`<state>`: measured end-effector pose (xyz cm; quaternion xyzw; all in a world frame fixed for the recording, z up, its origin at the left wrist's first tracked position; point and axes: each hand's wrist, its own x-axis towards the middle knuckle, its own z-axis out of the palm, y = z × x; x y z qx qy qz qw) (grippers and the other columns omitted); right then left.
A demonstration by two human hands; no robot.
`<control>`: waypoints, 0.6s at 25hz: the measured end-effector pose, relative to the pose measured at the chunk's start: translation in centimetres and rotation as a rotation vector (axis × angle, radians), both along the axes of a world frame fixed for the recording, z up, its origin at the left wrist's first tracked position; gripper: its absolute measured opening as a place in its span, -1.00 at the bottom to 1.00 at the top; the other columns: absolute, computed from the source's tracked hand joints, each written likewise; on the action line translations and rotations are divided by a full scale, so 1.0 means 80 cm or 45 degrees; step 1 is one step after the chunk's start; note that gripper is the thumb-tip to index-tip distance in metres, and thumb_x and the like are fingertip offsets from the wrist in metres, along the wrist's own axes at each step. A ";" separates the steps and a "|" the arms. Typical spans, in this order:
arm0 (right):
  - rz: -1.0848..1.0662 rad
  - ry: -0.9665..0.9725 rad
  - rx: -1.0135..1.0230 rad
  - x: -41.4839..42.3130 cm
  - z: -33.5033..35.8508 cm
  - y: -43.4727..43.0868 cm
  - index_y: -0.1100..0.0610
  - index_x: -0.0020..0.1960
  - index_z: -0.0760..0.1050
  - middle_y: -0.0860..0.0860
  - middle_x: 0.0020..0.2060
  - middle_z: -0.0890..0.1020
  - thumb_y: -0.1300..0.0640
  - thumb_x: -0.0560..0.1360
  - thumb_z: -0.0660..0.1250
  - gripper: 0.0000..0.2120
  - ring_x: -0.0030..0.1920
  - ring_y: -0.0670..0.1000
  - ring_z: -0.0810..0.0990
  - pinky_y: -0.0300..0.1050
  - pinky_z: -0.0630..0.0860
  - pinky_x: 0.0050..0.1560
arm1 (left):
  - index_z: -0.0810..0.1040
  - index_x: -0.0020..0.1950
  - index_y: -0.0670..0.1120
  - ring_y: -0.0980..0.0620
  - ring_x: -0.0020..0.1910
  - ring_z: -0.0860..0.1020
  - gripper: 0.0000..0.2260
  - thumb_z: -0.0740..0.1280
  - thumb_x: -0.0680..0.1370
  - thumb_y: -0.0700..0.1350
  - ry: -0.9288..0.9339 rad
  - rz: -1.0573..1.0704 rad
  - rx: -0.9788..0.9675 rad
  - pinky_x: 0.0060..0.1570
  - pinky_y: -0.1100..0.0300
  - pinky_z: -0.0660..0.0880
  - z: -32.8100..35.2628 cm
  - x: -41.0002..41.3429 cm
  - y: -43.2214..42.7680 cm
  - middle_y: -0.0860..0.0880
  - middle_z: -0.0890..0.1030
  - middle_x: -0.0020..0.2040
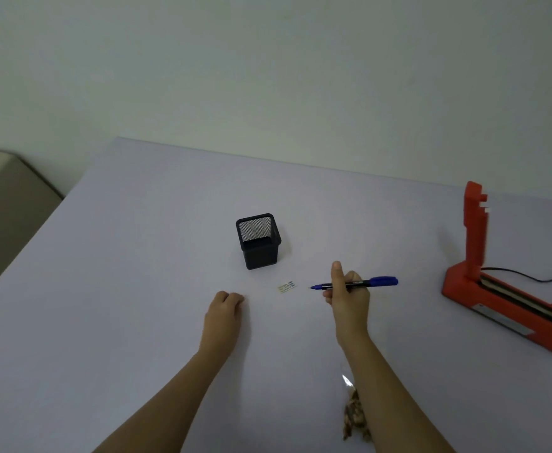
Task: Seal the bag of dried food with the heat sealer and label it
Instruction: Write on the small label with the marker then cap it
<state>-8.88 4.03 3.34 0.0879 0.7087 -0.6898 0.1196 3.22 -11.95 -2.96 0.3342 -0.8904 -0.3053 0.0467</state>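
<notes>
A small paper label (287, 287) with blue writing lies flat on the table between my hands. My right hand (346, 292) grips a blue marker pen (361, 283), held level with its bare tip pointing left toward the label. My left hand (224, 310) rests on the table as a loose fist, left of the label, holding nothing. The clear bag of dried food (353, 411) lies near the front edge, mostly hidden under my right forearm. The red heat sealer (503, 289) sits at the far right with its arm raised upright.
A black mesh pen holder (259, 240) stands behind the label. The sealer's black cord (529, 276) trails off to the right. The pale table (104, 289) ends at a plain wall; a beige surface (3, 197) lies at the far left.
</notes>
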 end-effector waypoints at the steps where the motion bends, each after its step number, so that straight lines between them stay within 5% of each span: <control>1: 0.010 -0.007 -0.010 0.001 0.005 -0.002 0.12 -0.37 0.23 -0.03 -0.59 0.43 -0.02 0.52 0.27 -0.61 -0.60 -0.18 0.40 -0.34 0.41 -0.49 | 0.58 0.08 -0.15 0.00 -0.03 0.53 -0.85 0.25 0.57 -0.23 0.099 0.142 0.201 -0.06 0.28 0.36 0.017 -0.005 0.010 -0.07 0.59 0.01; 5: 0.014 -0.029 -0.039 0.006 0.026 -0.009 0.11 -0.41 0.23 -0.11 -0.67 0.34 -0.02 0.51 0.28 -0.59 -0.62 -0.16 0.32 -0.35 0.34 -0.53 | 0.62 -0.03 -0.12 0.00 -0.06 0.61 -0.87 0.30 0.54 -0.28 0.495 0.494 1.303 0.02 0.19 0.55 0.095 -0.027 0.050 -0.08 0.65 -0.05; 15: 0.062 -0.057 0.027 0.026 0.047 -0.018 0.12 -0.35 0.34 0.03 -0.50 0.41 0.01 0.51 0.28 -0.69 -0.47 -0.05 0.39 -0.27 0.42 -0.36 | 0.59 0.00 -0.08 0.06 -0.17 0.64 -0.89 0.28 0.56 -0.19 0.497 0.248 1.176 -0.15 0.36 0.57 0.130 -0.022 0.071 -0.07 0.65 -0.08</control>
